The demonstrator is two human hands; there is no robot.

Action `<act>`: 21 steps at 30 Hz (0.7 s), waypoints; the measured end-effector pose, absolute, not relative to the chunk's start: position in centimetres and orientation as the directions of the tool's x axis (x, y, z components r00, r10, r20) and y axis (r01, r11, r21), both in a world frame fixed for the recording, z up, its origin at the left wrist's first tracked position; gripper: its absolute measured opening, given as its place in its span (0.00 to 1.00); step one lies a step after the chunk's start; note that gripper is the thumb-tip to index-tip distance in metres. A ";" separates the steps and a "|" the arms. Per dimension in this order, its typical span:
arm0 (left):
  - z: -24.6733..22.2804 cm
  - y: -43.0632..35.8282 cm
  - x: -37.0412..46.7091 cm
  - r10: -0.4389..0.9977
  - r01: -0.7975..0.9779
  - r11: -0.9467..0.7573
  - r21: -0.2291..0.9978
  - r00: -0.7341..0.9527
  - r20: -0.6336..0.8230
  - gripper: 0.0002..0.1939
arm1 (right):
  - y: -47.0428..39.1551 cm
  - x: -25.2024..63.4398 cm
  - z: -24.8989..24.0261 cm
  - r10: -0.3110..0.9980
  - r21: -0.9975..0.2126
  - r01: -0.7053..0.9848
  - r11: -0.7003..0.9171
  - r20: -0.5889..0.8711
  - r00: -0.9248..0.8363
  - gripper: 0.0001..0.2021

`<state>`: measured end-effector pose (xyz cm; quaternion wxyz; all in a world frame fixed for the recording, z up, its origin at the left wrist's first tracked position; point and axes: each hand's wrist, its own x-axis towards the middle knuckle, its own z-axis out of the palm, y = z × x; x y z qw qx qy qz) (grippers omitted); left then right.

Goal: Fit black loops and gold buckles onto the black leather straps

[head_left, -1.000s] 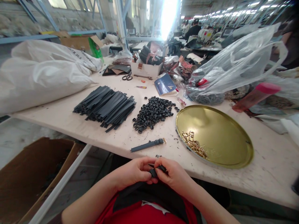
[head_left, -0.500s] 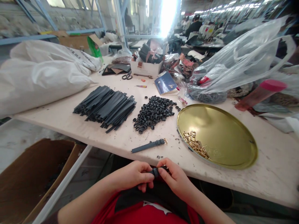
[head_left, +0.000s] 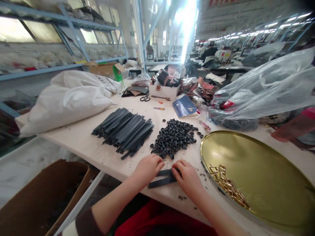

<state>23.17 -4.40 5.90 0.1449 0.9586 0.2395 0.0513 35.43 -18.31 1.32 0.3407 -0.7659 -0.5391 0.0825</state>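
Two dark straps lie side by side at the table's front edge, the nearer strap and the farther strap. My right hand covers their right ends, with fingers curled and the thumb pressed down on a strap; their buckle ends are hidden. My left hand is just beyond the straps' left part, at the front of a pile of small black loops. Its fingertips are pinched together, and what is between them, if anything, is too small to tell.
A stack of black strips lies left of the loops. To the right, a gold tray holds gold buckles. Behind are a blue booklet, scissors and a white box. A white sack stands left.
Both hands have moved up from my lap onto the table. The strap they held now lies beside the other one. My left hand has reached the loops. The view has tilted up.
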 end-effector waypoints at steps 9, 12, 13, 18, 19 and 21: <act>6.4 7.0 22.3 0.729 0.750 -0.661 -0.029 0.650 0.213 0.13 | -18.1 35.8 -1.3 0.855 -0.630 0.755 -0.182 0.278 0.438 0.09; 6.4 7.4 22.3 0.725 0.755 -0.651 -0.078 0.649 0.230 0.13 | -18.0 35.9 -1.3 0.843 -0.648 0.742 -0.173 0.292 0.451 0.09; 6.5 7.2 22.2 0.722 0.754 -0.650 -0.088 0.650 0.237 0.13 | -18.0 35.9 -1.3 0.835 -0.658 0.734 -0.167 0.302 0.460 0.09; 8.1 3.4 21.0 0.654 0.693 -0.715 -0.093 0.710 0.263 0.12 | -18.9 35.7 -0.2 0.691 -0.766 0.636 -0.094 0.410 0.595 0.12; 8.3 1.9 20.6 0.609 0.648 -0.757 -0.086 0.747 0.266 0.12 | -19.2 35.4 0.3 0.675 -0.818 0.571 -0.073 0.381 0.632 0.14; 8.6 -1.4 19.8 0.420 0.453 -0.889 -0.065 0.864 0.278 0.11 | -20.0 34.3 1.6 0.749 -0.938 0.343 -0.048 0.193 0.634 0.19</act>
